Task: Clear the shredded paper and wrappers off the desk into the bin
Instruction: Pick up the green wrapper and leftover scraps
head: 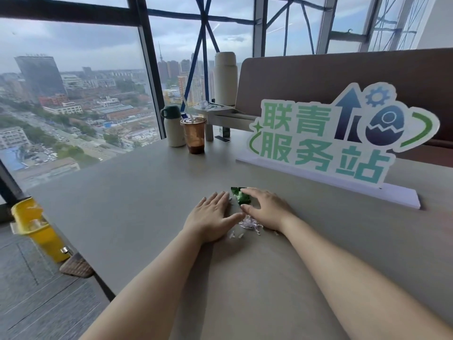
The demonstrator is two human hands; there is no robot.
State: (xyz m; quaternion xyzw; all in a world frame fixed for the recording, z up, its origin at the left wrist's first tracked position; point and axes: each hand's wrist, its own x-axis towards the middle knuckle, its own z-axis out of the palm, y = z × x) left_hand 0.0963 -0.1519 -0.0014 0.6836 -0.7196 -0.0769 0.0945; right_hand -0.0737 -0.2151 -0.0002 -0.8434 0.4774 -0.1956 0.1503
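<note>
Shreds lie on desk between both hands, with green wrapper just beyond. All feather-light and loose, so it scatters easily; wrapper looks crinkly and slick. Best raked into one pile, then scooped from both sides. Left hand flat, fingers straight. Right hand arches over wrapper; pinching or only covering, can't tell. Bin on floor, left of desk.
</note>
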